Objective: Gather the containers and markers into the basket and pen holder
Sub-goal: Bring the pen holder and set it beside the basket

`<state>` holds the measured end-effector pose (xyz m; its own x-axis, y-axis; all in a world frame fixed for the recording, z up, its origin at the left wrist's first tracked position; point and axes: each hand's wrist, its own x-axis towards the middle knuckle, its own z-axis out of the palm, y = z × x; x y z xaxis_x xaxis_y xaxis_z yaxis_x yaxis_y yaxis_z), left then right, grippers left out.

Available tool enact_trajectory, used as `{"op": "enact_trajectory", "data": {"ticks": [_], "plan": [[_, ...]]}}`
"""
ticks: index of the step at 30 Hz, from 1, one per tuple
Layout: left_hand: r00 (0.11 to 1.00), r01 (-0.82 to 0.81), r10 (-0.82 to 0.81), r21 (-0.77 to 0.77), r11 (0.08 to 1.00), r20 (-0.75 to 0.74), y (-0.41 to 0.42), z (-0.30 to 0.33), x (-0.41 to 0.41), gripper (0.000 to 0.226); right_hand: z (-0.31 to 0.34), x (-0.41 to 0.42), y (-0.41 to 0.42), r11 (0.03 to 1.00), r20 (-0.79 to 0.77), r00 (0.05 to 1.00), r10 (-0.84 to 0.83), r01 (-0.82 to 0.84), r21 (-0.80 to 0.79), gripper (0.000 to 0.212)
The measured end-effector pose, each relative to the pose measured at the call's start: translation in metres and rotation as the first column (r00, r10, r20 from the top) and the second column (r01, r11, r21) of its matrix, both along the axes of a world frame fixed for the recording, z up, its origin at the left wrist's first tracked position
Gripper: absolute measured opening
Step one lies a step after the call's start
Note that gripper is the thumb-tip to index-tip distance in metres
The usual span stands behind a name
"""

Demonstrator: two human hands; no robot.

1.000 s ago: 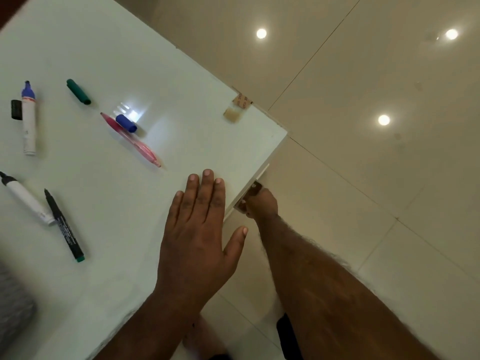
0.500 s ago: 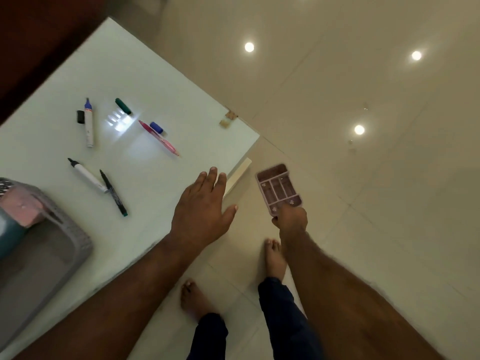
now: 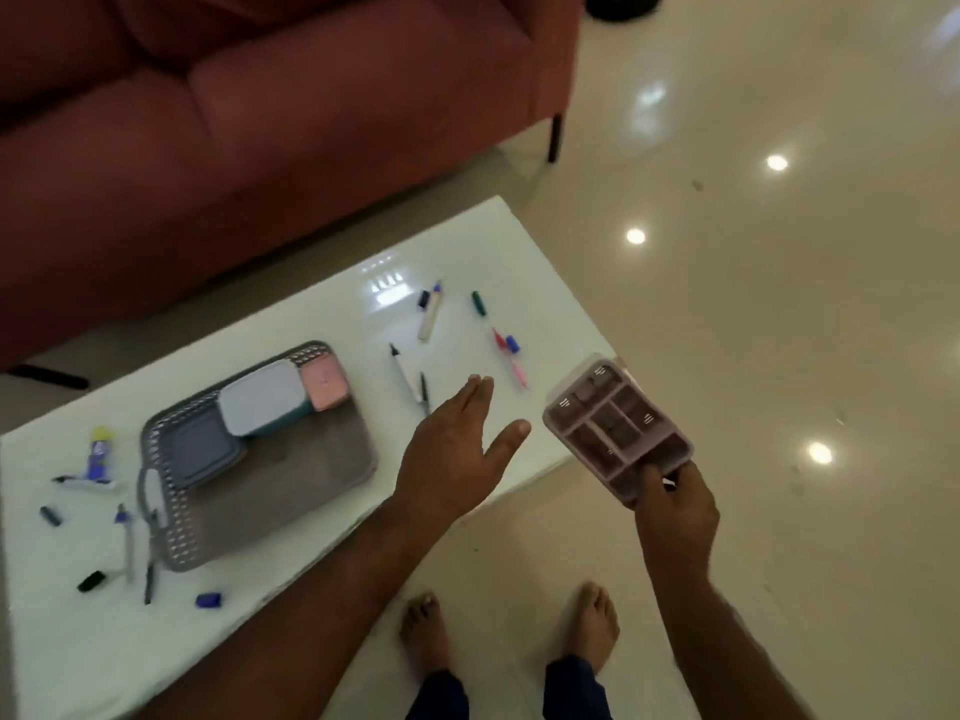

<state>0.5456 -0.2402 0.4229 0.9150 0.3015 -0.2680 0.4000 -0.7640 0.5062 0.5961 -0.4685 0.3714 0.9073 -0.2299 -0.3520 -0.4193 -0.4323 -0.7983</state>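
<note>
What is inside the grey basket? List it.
The grey basket holds three lidded containers: a grey-blue one, a pale blue one and a pink one. Their lids hide any contents.

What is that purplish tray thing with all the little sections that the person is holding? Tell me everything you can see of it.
The compartment tray is a flat, rectangular organiser, dusty mauve, seemingly plastic, with rounded corners. Raised walls split it into several oblong sections, all of which look empty. The right hand pinches its near corner, holding it tilted in the air past the white table's right-hand end, above the floor. Nothing else touches it; the open left hand is beside it, apart.
</note>
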Motion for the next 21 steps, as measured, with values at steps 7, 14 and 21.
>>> {"op": "enact_trajectory", "data": {"ticks": [7,14,21], "plan": [[0.896,-0.434,0.443,-0.267,0.86,-0.032,0.061,0.037,-0.051,0.076,0.046,0.009,0.113,0.88,0.054,0.879,0.474,-0.474,-0.017,0.026],[0.706,-0.707,0.7,-0.167,0.687,-0.109,0.101,0.021,-0.135,0.028,0.028,-0.038,0.198,0.627,0.005,0.627,0.779,-0.778,-0.038,0.027],[0.518,-0.855,0.833,-0.103,0.508,-0.194,0.141,-0.021,-0.203,0.026,-0.008,-0.094,0.257,0.648,-0.136,0.64,0.756,-0.704,0.29,0.048]]}}
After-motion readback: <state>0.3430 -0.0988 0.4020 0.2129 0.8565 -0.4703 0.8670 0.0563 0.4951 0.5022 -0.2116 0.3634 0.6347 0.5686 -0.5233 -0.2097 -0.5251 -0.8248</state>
